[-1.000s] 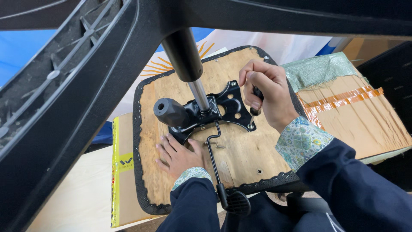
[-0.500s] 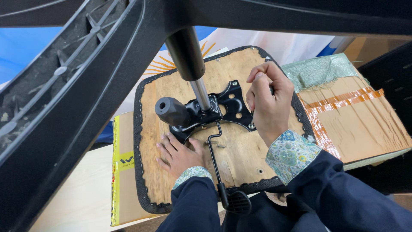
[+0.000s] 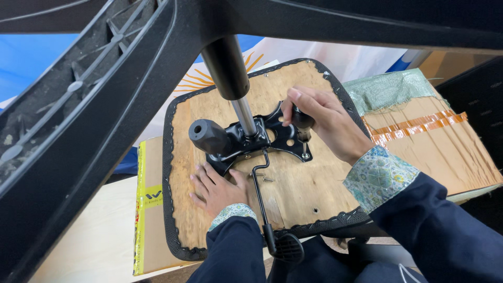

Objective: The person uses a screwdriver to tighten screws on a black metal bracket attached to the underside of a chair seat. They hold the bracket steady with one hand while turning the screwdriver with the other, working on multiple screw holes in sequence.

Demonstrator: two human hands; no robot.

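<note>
Your right hand point(image 3: 327, 123) has its grip closed round a short dark-handled screwdriver point(image 3: 302, 126), tip down on a screw at the right corner of the black mounting plate point(image 3: 272, 137). Your left hand point(image 3: 217, 186) lies flat and open on the upturned wooden seat underside point(image 3: 293, 183), holding nothing, just below the plate's left end. The plate sits mid-seat, left of the right grip, with the gas cylinder point(image 3: 233, 84) rising from it into the chair base point(image 3: 131, 78) overhead. Judging progress: plate is positioned and at least one screw is being driven; a loose screw point(image 3: 267, 179) lies on the wood below the plate and a bare hole point(image 3: 315, 210) shows nearer you, so fastening looks part done. The lever point(image 3: 267, 209) runs down from the plate toward you. Right of the right grip: a cardboard box point(image 3: 445, 152) with orange tape and green wrap. Left of the left grip: a flat carton point(image 3: 149, 204), yellow edge tape, on the bench point(image 3: 89, 246).
</note>
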